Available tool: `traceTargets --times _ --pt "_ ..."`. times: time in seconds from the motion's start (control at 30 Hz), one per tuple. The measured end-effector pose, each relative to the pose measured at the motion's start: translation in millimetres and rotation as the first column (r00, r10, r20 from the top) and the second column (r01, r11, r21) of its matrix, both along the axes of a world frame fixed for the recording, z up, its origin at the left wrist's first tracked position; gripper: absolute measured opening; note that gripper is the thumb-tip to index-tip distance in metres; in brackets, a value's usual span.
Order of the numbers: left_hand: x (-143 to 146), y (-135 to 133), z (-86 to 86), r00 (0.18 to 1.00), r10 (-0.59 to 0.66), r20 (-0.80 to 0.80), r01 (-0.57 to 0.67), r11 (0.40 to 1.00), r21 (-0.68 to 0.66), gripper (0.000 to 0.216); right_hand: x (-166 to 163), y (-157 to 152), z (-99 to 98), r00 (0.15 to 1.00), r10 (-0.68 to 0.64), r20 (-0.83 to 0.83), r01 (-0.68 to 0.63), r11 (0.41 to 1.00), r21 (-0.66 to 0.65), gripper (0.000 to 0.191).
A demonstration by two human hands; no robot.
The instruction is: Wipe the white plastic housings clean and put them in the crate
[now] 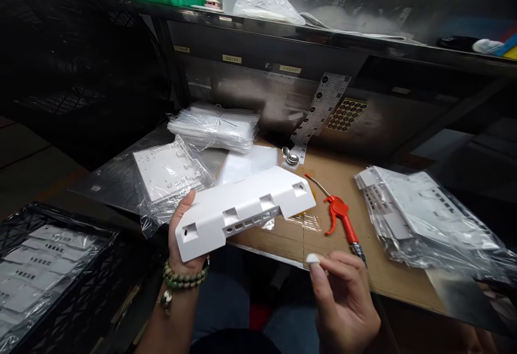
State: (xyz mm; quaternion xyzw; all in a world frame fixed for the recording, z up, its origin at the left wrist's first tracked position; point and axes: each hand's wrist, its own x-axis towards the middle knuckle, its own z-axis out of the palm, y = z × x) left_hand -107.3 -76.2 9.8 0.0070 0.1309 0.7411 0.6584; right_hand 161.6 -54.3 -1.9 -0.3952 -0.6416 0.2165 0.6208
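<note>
Cardboard [291, 241] behind, left grip [174, 249] clasps panel [247, 199] by end (right grip [347, 296] pinches white piece [312, 258]).

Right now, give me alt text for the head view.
A left hand holds a white panel with square recesses, while the right hand pinches what looks like a small white piece. A red blow gun lies on cardboard beyond, with bagged white parts to both sides.

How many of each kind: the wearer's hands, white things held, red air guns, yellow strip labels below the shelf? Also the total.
Left hand and right hand: 2
White housing and small white piece held: 2
Red air gun: 1
Yellow strip labels: 3
Total: 8
</note>
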Motion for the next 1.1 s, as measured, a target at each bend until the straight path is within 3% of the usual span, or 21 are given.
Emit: traceTargets --times 0.07,0.17,0.27,0.4,0.5,0.63,0.77,0.87,0.97,1.07,1.1 --pt "6.3 3.0 5.4 0.998 0.044 -0.039 -0.044 0.999 0.018 0.072 4.9 6.3 -4.2 0.984 -0.040 -0.171 0.020 0.993 -0.116 0.007" --pt "20.1 5.3 12.0 0.991 0.069 -0.119 -0.057 0.993 0.103 0.088 12.9 19.0 -6.7 0.896 -0.106 -0.431 -0.050 0.941 -0.334 0.018" --pt "32.6 4.4 14.6 0.978 0.082 -0.194 -0.045 0.981 0.191 0.095 19.7 30.3 -8.8 0.858 -0.156 -0.489 -0.099 0.885 -0.456 0.026" --pt "42.8 1.9 17.5 0.958 0.087 -0.273 -0.022 0.972 0.233 0.101 22.5 36.6 -14.1 0.819 -0.156 -0.552 -0.187 0.838 -0.513 0.030" --pt "47.6 0.7 19.2 0.965 0.094 -0.244 -0.033 0.970 0.242 0.103 19.4 37.4 -15.6 0.784 -0.152 -0.602 -0.261 0.799 -0.542 0.031" --pt "49.6 -0.9 15.7 0.962 0.128 -0.239 -0.083 0.978 0.192 0.106 11.1 38.0 -11.0 0.763 -0.151 -0.628 -0.326 0.750 -0.575 0.032" --pt "51.3 1.9 15.0 0.967 0.088 -0.239 -0.047 0.984 0.174 0.110 1.7 37.7 -3.7 0.744 -0.180 -0.643 -0.358 0.705 -0.612 0.035" --pt "54.4 5.3 16.0 0.951 0.124 -0.282 -0.081 0.984 0.160 0.116 -4.9 37.3 0.1 0.733 -0.201 -0.649 -0.399 0.646 -0.651 0.040" --pt "48.8 1.9 2.2 0.950 0.114 -0.290 -0.087 0.991 0.105 0.115 -9.7 38.4 1.1 0.726 -0.228 -0.649 -0.420 0.599 -0.681 0.047" --pt "27.7 -7.8 -22.8 0.942 0.050 -0.332 -0.055 0.998 -0.007 0.110 -10.4 41.6 -0.2 0.720 -0.246 -0.649 -0.398 0.620 -0.676 0.052" --pt "18.6 -10.6 -29.1 0.924 -0.027 -0.381 0.009 0.999 -0.051 0.105 -9.6 42.8 -0.9 0.723 -0.243 -0.646 -0.389 0.631 -0.672 0.052"
